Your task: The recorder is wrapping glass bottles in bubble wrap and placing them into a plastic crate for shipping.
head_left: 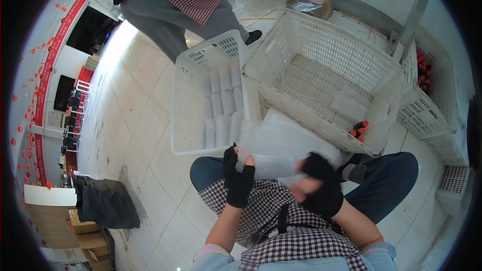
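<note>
Over my lap lies translucent bubble wrap [281, 140], reaching toward the crates. My left hand [238, 176], in a black fingerless glove, pinches its left edge between thumb and fingers. At its right side is my right hand [319, 185], gloved alike; motion smears its fingers, so its grip is unclear. Whether anything lies inside the wrap I cannot see. In front on the left, a white crate [183, 115] holds several pale wrapped rolls [221, 100] in rows. To its right, a larger white crate [346, 45] has a few dark red-capped bottles [359, 129] in its near right corner.
Another white crate [437, 113] at the right holds several red-capped bottles [424, 73]. A co-worker [175, 7] bends over behind the left crate, near plastic film and a round container [321, 2]. A black bag [105, 200] and cardboard boxes [90, 238] stand at the left.
</note>
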`<state>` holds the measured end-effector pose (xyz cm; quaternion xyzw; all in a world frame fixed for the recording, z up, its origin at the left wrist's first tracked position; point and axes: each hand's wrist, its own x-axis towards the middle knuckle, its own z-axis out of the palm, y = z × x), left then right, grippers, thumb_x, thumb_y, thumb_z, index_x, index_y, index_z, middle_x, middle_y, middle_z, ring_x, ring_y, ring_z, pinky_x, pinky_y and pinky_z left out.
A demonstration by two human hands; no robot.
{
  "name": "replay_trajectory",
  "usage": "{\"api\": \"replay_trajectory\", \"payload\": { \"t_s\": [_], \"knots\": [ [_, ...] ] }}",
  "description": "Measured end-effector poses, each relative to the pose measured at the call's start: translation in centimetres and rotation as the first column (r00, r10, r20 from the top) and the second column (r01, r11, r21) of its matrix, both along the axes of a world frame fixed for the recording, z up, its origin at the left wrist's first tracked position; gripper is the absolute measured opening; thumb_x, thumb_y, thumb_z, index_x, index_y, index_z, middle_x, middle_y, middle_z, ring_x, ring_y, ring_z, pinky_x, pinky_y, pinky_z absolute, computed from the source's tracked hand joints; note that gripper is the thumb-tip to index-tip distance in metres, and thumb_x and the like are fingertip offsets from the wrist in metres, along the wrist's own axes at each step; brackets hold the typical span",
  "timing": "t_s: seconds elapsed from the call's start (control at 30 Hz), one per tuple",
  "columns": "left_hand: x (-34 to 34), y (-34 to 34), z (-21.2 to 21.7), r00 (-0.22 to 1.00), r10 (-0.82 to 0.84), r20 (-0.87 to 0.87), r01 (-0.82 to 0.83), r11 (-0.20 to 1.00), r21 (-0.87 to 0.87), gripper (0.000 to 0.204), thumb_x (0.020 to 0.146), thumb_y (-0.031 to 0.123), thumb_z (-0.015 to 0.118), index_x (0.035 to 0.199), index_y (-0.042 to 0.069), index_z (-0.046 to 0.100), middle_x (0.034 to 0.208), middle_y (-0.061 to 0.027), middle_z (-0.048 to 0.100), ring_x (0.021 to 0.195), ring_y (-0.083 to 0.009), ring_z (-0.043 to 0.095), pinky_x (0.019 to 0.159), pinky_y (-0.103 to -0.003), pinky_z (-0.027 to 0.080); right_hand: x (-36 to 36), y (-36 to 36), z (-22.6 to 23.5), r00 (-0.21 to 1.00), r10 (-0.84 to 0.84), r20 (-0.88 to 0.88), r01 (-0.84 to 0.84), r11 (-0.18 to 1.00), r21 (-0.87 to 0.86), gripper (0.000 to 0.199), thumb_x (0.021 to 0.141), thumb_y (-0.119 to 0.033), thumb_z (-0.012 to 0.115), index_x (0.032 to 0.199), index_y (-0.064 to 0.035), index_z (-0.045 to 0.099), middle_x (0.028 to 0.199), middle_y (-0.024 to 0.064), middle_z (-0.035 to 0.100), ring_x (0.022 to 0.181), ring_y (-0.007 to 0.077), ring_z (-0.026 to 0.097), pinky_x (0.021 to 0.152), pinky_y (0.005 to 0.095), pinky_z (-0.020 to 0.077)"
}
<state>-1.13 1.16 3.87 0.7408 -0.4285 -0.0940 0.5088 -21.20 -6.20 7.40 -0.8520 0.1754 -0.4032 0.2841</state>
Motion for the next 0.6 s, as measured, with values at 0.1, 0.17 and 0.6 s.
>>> {"api": "replay_trajectory", "payload": {
  "t_s": [0.1,0.17,0.6],
  "knots": [
    [-0.2,0.0,1.5,0.966,-0.257,0.021,0.257,0.967,0.007,0.018,0.073,0.008,0.059,0.088,-0.001,0.053,0.090,-0.0101,0.054,0.085,-0.0214,0.053,0.077,-0.031,0.041,2.1,0.6,-1.3,0.865,-0.072,-0.497,-0.010,0.987,-0.161,0.068,0.063,-0.026,0.071,0.123,-0.0125,0.042,0.103,0.0140,0.055,0.098,0.0303,0.053,0.088,0.0445,0.0395],
    [0.0,0.5,1.7,0.912,-0.410,0.024,0.410,0.912,0.019,0.016,0.074,0.009,0.058,0.087,0.000,0.054,0.090,-0.0103,0.054,0.086,-0.0209,0.053,0.076,-0.031,0.041,2.2,-0.8,-0.7,0.823,0.185,-0.537,-0.071,0.972,0.226,0.076,0.061,-0.028,0.071,0.127,-0.0121,0.037,0.107,0.0156,0.054,0.102,0.0312,0.052,0.090,0.0413,0.0388],
    [-0.5,-0.9,-3.2,-0.146,-0.670,-0.728,0.052,0.730,-0.682,0.101,0.063,0.063,0.062,0.137,0.015,0.012,0.136,-0.0159,0.029,0.118,-0.0314,0.037,0.096,-0.047,0.033,4.9,-1.5,-6.4,0.769,0.299,0.565,-0.458,-0.359,0.813,0.097,0.053,-0.026,0.074,0.133,-0.0023,0.024,0.127,0.0147,0.039,0.117,0.0257,0.039,0.098,0.0369,0.0298]
  ]
}}
